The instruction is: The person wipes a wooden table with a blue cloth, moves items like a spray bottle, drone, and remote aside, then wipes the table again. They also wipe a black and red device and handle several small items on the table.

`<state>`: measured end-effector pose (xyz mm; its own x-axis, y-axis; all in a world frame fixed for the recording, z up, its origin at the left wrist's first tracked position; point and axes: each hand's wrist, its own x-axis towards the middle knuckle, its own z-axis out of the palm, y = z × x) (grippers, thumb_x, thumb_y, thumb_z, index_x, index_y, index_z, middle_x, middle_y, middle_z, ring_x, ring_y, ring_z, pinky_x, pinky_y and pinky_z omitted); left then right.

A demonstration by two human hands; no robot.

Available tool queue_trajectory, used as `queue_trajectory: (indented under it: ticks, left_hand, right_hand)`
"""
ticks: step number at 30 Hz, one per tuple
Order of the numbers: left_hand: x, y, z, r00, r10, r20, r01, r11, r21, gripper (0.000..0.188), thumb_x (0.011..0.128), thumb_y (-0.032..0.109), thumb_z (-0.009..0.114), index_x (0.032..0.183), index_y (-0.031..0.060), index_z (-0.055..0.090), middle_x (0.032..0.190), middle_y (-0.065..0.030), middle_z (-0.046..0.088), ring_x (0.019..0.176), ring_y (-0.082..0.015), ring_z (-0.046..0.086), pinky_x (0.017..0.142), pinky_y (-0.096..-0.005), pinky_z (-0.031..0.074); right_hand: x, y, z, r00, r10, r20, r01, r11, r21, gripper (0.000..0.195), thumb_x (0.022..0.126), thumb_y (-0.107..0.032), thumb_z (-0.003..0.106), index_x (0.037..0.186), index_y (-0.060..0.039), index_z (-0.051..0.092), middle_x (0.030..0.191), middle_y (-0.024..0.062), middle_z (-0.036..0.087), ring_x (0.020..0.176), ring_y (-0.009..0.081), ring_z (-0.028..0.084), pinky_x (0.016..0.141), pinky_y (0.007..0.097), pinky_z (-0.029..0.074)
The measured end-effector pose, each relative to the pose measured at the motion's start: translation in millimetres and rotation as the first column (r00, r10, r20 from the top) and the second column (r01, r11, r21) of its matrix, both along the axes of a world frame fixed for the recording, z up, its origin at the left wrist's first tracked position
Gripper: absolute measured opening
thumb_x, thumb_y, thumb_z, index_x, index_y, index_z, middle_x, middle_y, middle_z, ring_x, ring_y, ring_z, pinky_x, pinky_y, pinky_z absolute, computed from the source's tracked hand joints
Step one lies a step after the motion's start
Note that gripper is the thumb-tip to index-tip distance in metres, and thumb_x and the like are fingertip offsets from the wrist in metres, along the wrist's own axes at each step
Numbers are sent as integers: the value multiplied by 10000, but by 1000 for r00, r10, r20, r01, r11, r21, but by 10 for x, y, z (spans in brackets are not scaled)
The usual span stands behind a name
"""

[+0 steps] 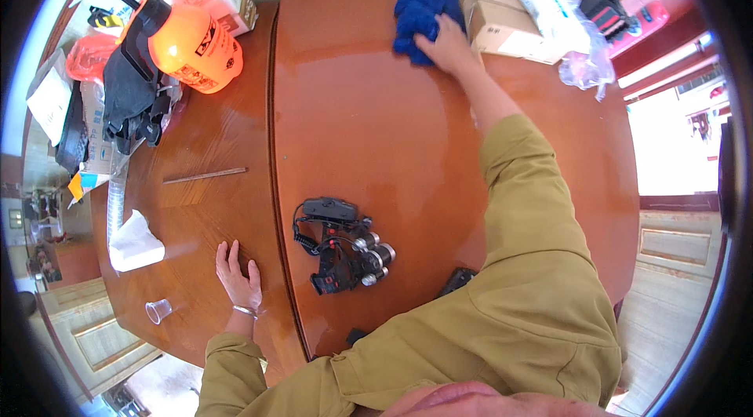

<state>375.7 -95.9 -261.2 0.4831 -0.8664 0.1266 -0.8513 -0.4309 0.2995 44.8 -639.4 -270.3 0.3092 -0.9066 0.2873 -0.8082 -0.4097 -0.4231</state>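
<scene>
My right hand (450, 49) reaches to the far part of the wooden table (376, 123) and presses on a crumpled blue cloth (426, 2), its thumb and fingers spread over the near side. The cloth lies against a cardboard box (500, 17). On the table's left part, my left hand (240, 279) rests palm down with its fingers apart, holding nothing; a bracelet is on that wrist. Between my hands, nearer to me, lies a black headlamp (353, 246) with several silver lamp heads, a strap and a coiled cable.
An orange pressure sprayer (197, 49) stands at the far left beside black straps and boxes. A thin stick (206, 176), a tissue pack (136, 243) and a clear plastic cup (158, 311) lie on the left. White packs and plastic bags (585, 67) crowd the far right.
</scene>
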Motion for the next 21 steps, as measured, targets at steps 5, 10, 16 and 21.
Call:
queue_trajectory:
  ticks: [5,10,16,21]
  left_hand:
    - [17,-15,-35,1000,-16,21,16,1000,-20,507,872,171,563,1363,78,475,1431,-176,387,1316,-367,359,1101,-470,266]
    - [54,0,-72,998,-45,50,47,997,-53,499,886,196,562,1363,81,472,1436,-174,386,1318,-363,361,1096,-473,269]
    - [72,15,-144,999,-26,45,28,998,-54,515,868,212,580,1359,92,477,1427,-157,389,1310,-355,371,1090,-483,275]
    - [29,40,-108,999,-20,40,22,998,-56,505,872,215,577,1351,89,481,1416,-164,395,1302,-356,376,1086,-484,278]
  right_hand:
    - [-578,1089,84,993,115,-9,-115,993,16,801,780,-476,656,1369,20,435,1436,234,401,1321,365,391,1113,424,307]
    - [-1430,2139,159,996,93,5,-93,996,-12,776,735,-416,698,1350,-8,459,1396,221,455,1283,372,429,1095,448,321]
    - [-2884,3009,394,971,-165,-173,192,969,154,812,657,-345,748,1352,-32,469,1374,219,481,1283,366,448,1094,431,340]
    - [-2921,2987,704,782,-581,-228,586,809,-49,755,663,-245,717,1346,-35,472,1375,207,477,1291,357,433,1089,436,339]
